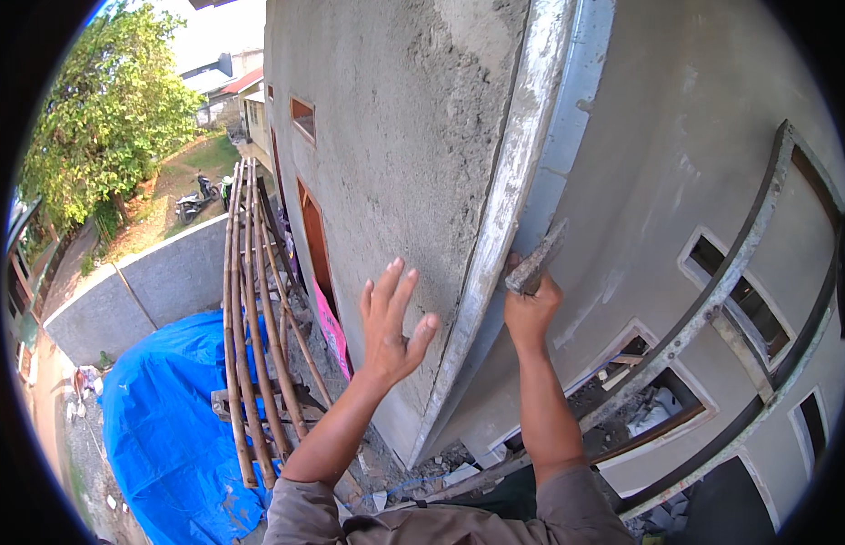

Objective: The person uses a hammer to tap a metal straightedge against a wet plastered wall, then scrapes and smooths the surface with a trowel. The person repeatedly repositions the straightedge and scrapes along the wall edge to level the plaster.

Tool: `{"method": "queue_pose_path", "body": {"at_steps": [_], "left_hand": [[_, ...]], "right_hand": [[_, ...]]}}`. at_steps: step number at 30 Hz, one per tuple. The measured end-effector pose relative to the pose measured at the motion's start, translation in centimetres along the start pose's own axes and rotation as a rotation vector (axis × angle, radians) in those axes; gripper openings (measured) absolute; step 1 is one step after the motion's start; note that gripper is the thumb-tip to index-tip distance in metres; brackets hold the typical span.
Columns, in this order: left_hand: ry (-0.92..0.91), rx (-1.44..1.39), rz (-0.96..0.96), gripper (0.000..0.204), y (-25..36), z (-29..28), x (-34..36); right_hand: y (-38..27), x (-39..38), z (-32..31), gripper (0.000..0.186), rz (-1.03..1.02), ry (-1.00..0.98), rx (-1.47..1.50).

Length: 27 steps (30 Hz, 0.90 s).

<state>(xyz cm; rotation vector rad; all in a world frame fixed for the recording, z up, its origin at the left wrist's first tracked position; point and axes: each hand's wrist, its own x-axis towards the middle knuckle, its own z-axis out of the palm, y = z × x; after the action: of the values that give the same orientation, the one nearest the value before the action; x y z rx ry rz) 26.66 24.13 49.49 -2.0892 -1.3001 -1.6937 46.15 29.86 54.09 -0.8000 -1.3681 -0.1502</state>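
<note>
My right hand (531, 313) is wrapped round a grey, mortar-crusted hand tool (539, 261) with a tapered end that points up and away. Its exact kind is hard to make out. Just beside that hand, a long whitish, cement-smeared straight board (502, 195) runs up the corner of the building. A pale blue-grey strip (568, 118) lies along the board's right side. My left hand (386, 331) is raised with its fingers spread, holding nothing. It is in front of the rough grey plastered wall (386, 136); whether it touches the wall I cannot tell.
Bamboo poles (250, 336) rise at the left above a blue tarp (168, 427). A curved-looking metal scaffold frame (695, 318) stands at the right, before a wall with window openings (740, 295). Rubble (459, 472) lies far below. Motorcycles (197, 195) are parked beyond a low wall.
</note>
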Motion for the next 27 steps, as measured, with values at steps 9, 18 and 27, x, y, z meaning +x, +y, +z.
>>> {"method": "queue_pose_path", "body": {"at_steps": [9, 18, 27], "left_hand": [[-0.021, -0.088, -0.114, 0.089, 1.8, 9.4, -10.2], [0.014, -0.040, -0.101, 0.076, 1.4, 10.3, -10.3], [-0.107, -0.130, -0.243, 0.106, 0.4, 9.0, -9.1]], "right_hand": [[-0.1, 0.0, -0.7, 0.014, 0.030, -0.022, -0.081], [-0.4, 0.0, -1.0, 0.014, 0.068, -0.008, -0.167], [-0.1, 0.2, -1.2, 0.015, 0.067, 0.018, -0.154]]}}
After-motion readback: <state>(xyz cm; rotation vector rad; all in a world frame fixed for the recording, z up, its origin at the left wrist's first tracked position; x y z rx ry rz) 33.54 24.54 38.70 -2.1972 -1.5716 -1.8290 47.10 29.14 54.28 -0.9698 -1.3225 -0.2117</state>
